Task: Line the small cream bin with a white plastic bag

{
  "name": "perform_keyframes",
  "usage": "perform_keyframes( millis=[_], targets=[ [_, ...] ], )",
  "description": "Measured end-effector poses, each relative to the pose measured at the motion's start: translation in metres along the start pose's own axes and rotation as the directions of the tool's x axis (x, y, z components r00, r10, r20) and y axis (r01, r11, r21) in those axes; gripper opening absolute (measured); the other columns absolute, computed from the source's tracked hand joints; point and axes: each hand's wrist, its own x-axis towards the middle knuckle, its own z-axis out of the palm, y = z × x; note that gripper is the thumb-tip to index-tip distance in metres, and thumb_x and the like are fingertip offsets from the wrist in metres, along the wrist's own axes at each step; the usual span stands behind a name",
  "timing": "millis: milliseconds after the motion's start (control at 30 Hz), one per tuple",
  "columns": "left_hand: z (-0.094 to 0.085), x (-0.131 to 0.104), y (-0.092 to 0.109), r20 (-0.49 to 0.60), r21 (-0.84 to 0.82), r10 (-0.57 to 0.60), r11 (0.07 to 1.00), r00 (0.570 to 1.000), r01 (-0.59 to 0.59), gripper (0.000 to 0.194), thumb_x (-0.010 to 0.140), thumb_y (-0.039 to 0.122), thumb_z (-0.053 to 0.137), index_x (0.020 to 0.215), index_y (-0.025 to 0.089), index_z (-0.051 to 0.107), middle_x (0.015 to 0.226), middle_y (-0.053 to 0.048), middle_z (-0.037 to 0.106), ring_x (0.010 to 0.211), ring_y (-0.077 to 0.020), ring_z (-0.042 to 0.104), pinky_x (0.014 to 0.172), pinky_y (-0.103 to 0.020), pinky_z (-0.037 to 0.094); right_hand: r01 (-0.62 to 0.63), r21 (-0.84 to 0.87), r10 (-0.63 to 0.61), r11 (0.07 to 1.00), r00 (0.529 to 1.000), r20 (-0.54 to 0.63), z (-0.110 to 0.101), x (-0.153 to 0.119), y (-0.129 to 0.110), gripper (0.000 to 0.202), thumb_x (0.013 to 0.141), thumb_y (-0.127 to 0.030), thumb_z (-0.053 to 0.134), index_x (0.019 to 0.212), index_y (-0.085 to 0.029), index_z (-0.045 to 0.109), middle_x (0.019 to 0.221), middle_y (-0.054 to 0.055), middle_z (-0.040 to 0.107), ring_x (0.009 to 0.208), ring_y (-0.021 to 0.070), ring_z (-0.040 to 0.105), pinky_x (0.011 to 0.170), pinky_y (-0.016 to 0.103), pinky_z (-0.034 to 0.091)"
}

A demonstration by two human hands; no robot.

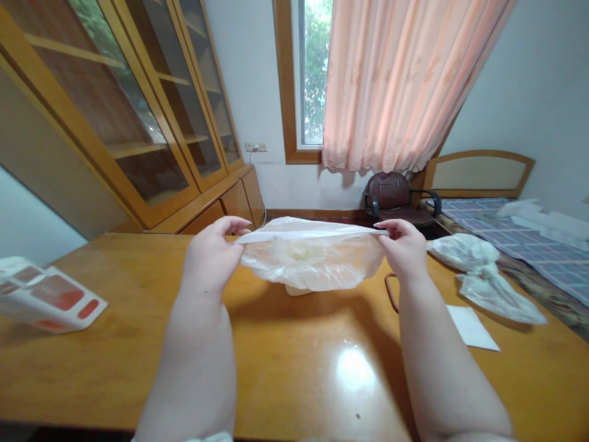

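Note:
A thin, translucent plastic bag [345, 264] is stretched sideways above the table, its white top edge pulled nearly straight. My left hand [215, 248] pinches one end of that edge between thumb and fingers. At the opposite end, my right hand [405, 247] has the same kind of pinch. Through the film shows a pale yellowish shape; whether it is inside or behind the bag I cannot tell. The bottom of a pale object [298, 291] peeks out beneath the bag. Close to my right wrist lies part of a brown loop [391, 293], the rest hidden by my arm.
On the wooden table [285, 368], a white and orange plastic holder [55, 298] stands at the left. To the right lie a knotted white plastic bag [483, 270] and a white sheet [472, 328]. Beyond are a glass-door cabinet [184, 92], an armchair [391, 196] and a bed [529, 227].

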Motion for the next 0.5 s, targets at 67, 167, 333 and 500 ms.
perform_keyframes(
  millis=[67,167,333,500],
  targets=[
    [-0.001,-0.001,0.002,0.02,0.016,0.023,1.0,1.0,-0.023,0.031,0.072,0.022,0.06,0.102,0.025,0.068,0.094,-0.001,0.072,0.074,-0.0195,0.062,0.07,-0.031,0.048,0.047,-0.036,-0.048,0.998,0.998,-0.042,0.0,-0.001,0.0,0.019,0.065,-0.02,0.061,0.081,-0.019,0.072,0.068,0.0,0.056,0.06,0.0139,0.047,0.059,0.028,0.041],
    [-0.001,-0.002,0.01,0.077,0.052,0.139,0.988,0.987,-0.143,0.033,0.073,0.024,0.061,0.106,0.024,0.066,0.105,-0.004,0.069,0.092,-0.0233,0.062,0.084,-0.034,0.048,0.096,-0.023,-0.097,0.995,0.993,-0.063,0.0,-0.003,-0.002,0.013,0.068,-0.024,0.063,0.079,-0.02,0.07,0.069,0.0,0.056,0.061,0.0143,0.047,0.059,0.028,0.041],
    [0.002,-0.005,0.024,0.131,0.054,0.268,0.959,0.954,-0.277,0.034,0.071,0.016,0.055,0.103,0.023,0.066,0.108,-0.004,0.067,0.103,-0.023,0.059,0.093,-0.032,0.045,0.068,0.007,-0.067,0.998,0.996,-0.065,0.003,-0.005,-0.005,0.009,0.071,-0.029,0.065,0.075,-0.021,0.063,0.068,0.0,0.058,0.059,0.0142,0.048,0.057,0.028,0.041],
    [0.002,-0.005,0.02,0.003,0.061,0.175,0.983,0.985,-0.175,0.041,0.065,0.008,0.05,0.098,0.024,0.068,0.1,-0.002,0.068,0.087,-0.0203,0.061,0.08,-0.029,0.048,0.016,0.001,-0.016,1.0,0.996,-0.091,0.001,-0.003,-0.004,0.008,0.066,-0.023,0.063,0.072,-0.021,0.059,0.065,-0.001,0.056,0.057,0.013,0.048,0.055,0.026,0.04]
  ],
)
